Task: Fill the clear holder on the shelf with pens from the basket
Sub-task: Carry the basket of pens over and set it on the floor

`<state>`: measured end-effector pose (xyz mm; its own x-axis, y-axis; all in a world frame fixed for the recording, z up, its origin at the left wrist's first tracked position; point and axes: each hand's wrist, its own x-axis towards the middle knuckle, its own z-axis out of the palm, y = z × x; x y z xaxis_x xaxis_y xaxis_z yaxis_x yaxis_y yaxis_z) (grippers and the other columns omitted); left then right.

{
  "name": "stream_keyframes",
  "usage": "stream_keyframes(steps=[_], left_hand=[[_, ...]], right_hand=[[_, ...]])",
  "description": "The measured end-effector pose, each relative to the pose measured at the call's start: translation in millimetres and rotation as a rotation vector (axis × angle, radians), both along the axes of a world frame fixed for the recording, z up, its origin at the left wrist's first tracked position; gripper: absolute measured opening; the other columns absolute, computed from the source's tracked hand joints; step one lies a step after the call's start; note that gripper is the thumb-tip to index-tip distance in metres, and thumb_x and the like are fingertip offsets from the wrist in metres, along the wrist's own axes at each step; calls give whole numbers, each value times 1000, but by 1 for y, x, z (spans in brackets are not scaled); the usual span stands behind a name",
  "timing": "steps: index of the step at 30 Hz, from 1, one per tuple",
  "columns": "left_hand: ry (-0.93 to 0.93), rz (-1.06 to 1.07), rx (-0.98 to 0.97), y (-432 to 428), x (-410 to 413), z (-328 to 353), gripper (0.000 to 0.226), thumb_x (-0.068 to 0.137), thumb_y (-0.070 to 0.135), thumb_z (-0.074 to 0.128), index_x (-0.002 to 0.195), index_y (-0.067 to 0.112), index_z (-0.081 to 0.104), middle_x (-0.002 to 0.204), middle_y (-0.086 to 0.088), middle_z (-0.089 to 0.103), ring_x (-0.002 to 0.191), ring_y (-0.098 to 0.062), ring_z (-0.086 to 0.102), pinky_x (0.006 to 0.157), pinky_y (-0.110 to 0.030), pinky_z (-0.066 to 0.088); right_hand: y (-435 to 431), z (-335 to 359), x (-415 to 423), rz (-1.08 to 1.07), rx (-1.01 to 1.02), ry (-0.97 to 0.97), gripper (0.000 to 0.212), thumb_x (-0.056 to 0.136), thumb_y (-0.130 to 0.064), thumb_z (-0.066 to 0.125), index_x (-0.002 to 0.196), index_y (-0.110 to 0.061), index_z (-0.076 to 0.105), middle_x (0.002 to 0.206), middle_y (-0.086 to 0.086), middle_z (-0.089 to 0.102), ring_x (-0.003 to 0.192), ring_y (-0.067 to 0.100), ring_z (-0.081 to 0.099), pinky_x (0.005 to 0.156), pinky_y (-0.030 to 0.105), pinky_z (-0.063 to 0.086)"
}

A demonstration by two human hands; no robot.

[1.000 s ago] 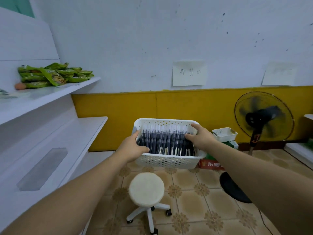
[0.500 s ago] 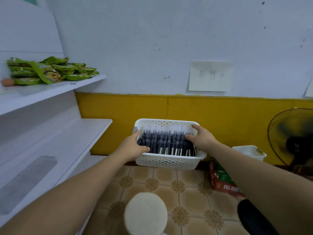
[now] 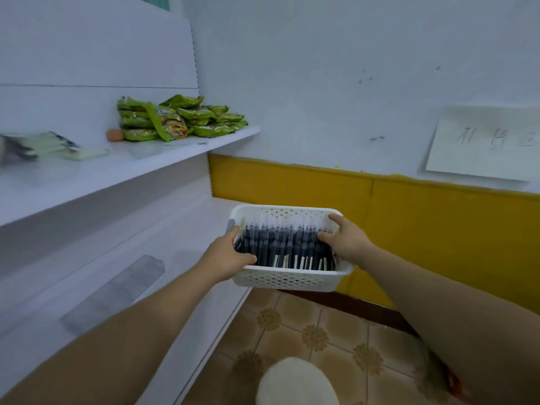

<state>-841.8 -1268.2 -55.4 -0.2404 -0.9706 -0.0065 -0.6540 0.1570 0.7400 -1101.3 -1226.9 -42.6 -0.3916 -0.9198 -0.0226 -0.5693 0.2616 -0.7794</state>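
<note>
The white lower shelf (image 3: 190, 229) runs along the left side, stretching away from the person, and both hands reach out beside its far end. Between the hands hangs the white perforated plastic basket (image 3: 287, 279), carried by its two short ends. I cannot tell whether its underside touches the shelf edge. The long clear rectangular holder (image 3: 114, 293) lies flat on the shelf, down and to the left of the left hand (image 3: 230, 255) and closer to the body than either hand. Its long axis follows the shelf, with the far end pointing toward that hand, and no pens show inside it. The left hand grips the basket's left end with its thumb hooked over the rim. The right hand (image 3: 347, 244) grips the right end, thumb laid across the load and fingers along the rim. The dark slim pens (image 3: 283, 244) lie side by side between the two thumbs, their long axes running away from the person. The left hand is clearly nearer the holder, so I judge the basket needs setting down before either hand can lift pens and turn them into line with the holder.
</note>
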Motion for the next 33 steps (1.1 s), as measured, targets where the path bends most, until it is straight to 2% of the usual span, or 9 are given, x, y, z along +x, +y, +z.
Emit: stream_keyframes(steps=[4,7,12,15,20,23,26,30,33], left_hand=[[30,94,20,-29,61,-7,92,80,28,72,153,26,16,144,-9,45,118,-29,53,93,-42,51],[75,178,40,-44,107,-15,92,79,24,73,153,27,18,146,-8,43,118,-27,53,90,-35,51],[78,341,72,-49,178,-33,94,79,25,73,153,28,15,156,1,28,129,-22,45,95,-30,46],[42,483,82,-43,211,-44,92,80,28,71,153,27,15,157,2,25,131,-22,42,93,-25,40],[29,752,96,-8,258,-67,96,83,28,70,154,25,5,158,1,22,133,-25,40,87,-23,39],[51,927,111,28,279,-81,96,83,25,71,154,23,7,158,0,24,134,-26,40,86,-23,39],[80,1077,143,72,290,-89,93,84,26,72,154,22,11,157,-1,26,130,-28,44,88,-29,45],[97,1268,168,140,293,-94,93,85,26,70,154,24,8,139,-5,52,102,-23,60,73,-30,51],[98,1409,160,195,284,-95,90,86,26,68,154,28,9,134,-1,55,93,-17,60,75,-33,54]], right_hand=[[-57,-7,56,103,27,41,68,90,-39,62,148,-31,27,143,11,47,109,30,60,89,43,55],[-96,-17,102,198,39,44,68,92,-40,60,150,-29,26,148,11,39,119,32,54,94,42,51],[-150,-36,176,409,69,53,69,90,-42,61,149,-29,27,144,11,46,118,31,55,98,44,49],[-179,-46,223,563,72,82,68,90,-41,61,149,-26,29,141,13,50,116,33,56,99,45,47],[-208,-65,307,847,79,101,67,89,-39,62,148,-25,31,141,11,50,121,31,52,103,38,43],[-202,-76,354,1011,97,82,69,89,-39,62,148,-26,30,143,8,48,124,27,51,102,30,40],[-183,-87,394,1172,128,43,69,89,-37,63,148,-25,30,145,3,46,126,23,49,105,28,38],[-144,-93,444,1371,136,78,70,88,-40,62,148,-28,29,147,2,43,129,24,46,106,29,37],[-101,-95,475,1505,119,110,68,88,-41,61,147,-29,31,147,4,44,128,26,47,103,31,38]])
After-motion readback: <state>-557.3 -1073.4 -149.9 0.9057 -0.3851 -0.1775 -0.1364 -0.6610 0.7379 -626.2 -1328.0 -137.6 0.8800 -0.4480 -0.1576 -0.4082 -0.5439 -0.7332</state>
